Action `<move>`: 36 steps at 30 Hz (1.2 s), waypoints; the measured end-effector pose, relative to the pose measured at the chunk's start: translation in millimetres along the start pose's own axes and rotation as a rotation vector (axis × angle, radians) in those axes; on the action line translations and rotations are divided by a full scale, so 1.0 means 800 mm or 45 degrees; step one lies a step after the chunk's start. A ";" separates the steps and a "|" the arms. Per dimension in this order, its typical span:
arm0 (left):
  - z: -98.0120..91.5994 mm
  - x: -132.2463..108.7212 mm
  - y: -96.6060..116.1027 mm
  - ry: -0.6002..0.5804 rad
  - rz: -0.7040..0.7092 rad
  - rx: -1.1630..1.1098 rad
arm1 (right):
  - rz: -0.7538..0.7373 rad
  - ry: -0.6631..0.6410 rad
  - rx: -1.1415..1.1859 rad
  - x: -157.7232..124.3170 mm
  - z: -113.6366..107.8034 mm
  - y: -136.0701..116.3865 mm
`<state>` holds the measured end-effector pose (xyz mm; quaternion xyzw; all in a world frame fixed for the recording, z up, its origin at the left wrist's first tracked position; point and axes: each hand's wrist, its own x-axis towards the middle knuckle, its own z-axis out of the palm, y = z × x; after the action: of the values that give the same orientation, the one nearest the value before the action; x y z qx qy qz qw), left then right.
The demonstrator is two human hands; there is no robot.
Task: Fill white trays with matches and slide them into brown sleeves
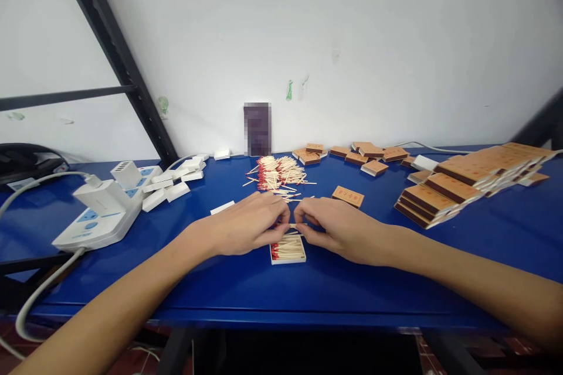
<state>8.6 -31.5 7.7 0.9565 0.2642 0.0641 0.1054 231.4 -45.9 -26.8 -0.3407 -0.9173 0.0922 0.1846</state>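
Observation:
My left hand [257, 220] and my right hand [332, 222] meet fingertip to fingertip, pinching a few matches [292, 226] between them by their ends. Directly below lies a white matchbox tray [288, 261] holding red-tipped matches laid side by side. Beyond my hands is a heap of loose matches [279, 173], most red heads turned left. An orange-brown matchbox sleeve [348, 195] rests just past my right hand. Partly hidden behind my left wrist is a white tray [222, 208].
Stacked matchboxes [461, 179] stand at the right, with more matchboxes [372, 152] scattered along the wall. White trays [176, 179] are piled at the left beside a power strip [105, 225] with plugged-in chargers. The blue table's front edge [281, 317] runs below my hands.

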 end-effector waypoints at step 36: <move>0.018 0.007 -0.033 0.062 -0.016 0.105 | -0.043 -0.162 0.066 -0.001 -0.007 0.012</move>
<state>3.1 -8.5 -12.4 0.9566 0.2750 0.0759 0.0598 239.8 -39.1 -24.2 -0.3136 -0.9301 0.1341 0.1363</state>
